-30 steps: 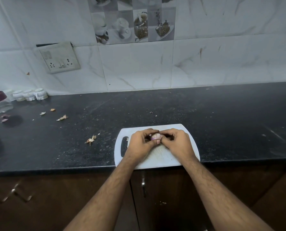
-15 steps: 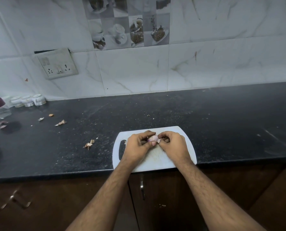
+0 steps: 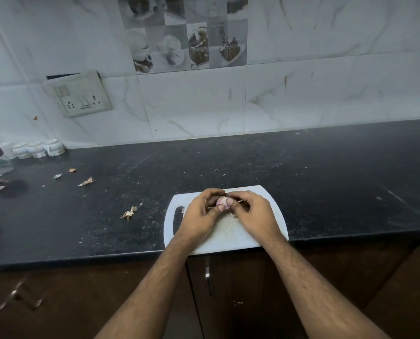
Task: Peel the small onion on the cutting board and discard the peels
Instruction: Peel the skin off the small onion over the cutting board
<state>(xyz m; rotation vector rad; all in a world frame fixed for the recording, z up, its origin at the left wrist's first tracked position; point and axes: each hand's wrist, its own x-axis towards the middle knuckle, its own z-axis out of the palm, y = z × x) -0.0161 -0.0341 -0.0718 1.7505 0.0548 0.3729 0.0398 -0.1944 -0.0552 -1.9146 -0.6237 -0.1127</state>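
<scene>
small onion (image 3: 222, 201) held just above cutting board (image 3: 272, 204), pinched between left hand (image 3: 199, 216) and right hand (image 3: 255, 214). risk: slippery bulb squirting free onto table (image 3: 326, 172); loosened peel joining scraps (image 3: 129, 212) already scattered there.

Place: home kitchen
Signs: black stone worktop (image 3: 302, 167), white marble-look wall tiles (image 3: 326, 89), brown cabinet doors (image 3: 240, 297), white plastic cutting board (image 3: 228, 241)
</scene>
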